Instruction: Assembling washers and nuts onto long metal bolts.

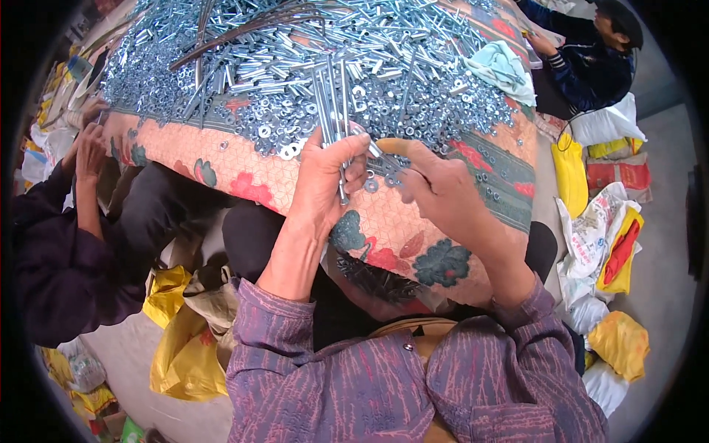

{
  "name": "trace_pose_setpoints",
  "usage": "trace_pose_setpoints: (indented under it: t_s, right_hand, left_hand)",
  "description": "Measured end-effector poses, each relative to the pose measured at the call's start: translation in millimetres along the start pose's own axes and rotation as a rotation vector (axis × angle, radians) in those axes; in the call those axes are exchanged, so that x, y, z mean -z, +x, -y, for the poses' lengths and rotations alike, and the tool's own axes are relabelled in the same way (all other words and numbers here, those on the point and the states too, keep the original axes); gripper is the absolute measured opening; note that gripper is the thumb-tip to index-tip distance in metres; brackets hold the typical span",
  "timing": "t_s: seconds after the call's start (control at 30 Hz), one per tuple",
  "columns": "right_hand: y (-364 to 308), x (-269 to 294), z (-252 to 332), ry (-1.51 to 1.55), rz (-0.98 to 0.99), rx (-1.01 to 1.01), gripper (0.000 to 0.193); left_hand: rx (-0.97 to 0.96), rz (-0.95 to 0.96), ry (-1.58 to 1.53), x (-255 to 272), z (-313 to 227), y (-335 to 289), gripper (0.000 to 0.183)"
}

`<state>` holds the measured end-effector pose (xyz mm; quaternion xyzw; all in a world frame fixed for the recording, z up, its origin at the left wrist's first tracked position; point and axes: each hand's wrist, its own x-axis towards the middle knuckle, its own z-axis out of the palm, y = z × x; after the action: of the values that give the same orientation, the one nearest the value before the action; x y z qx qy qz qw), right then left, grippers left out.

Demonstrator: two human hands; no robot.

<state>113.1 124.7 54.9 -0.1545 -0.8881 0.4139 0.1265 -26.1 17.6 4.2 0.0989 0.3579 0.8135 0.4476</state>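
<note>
My left hand (334,168) is closed around a bunch of long silvery bolts (323,100), which stand up past my thumb and poke out below my fingers. Close on its right, my right hand (443,184) is bent in a pinch, with a yellow covering on its index finger. Small blurred metal washers (394,177) show at its fingertips. A short metal piece (375,149) slants between the two hands; which hand bears it is unclear. Just beneath, a loose washer (371,186) is seen against the flowered cloth (255,166).
A broad heap of bolts, sleeves and washers (281,59) covers the table, with dark strips (251,31) across it. A pale blue cloth (502,68) lies far right. Another person's hands (90,148) work at left; another person (591,63) sits far right. Sacks (602,236) lie on the floor.
</note>
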Motion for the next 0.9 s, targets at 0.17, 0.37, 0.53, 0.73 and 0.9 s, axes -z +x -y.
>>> trace_pose_setpoints:
  t_s: [0.17,0.37,0.53,0.73,0.9]
  right_hand:
    - [12.4,-9.7,-1.6,-0.057,-0.018,0.065,0.035]
    - [11.1,1.2,18.3,0.853,0.152,-0.145,0.036]
    - [1.1,-42.3,21.0,0.62,-0.328,-0.039,0.028]
    - [41.0,-58.9,4.3,-0.207,-0.617,0.386,0.027]
    - [33.1,-49.8,3.7,0.407,-0.552,0.126,0.027]
  left_hand:
    - [0.068,-0.037,-0.142,4.3,2.0,1.7,0.014]
    - [0.084,-0.127,-0.182,13.5,-2.1,3.8,0.011]
    - [0.121,-0.051,-0.219,15.2,13.0,6.0,0.013]
    - [0.13,-0.261,-0.241,-34.1,22.6,-10.5,0.019]
    - [0.26,0.102,-0.284,-2.8,23.0,-9.5,0.019]
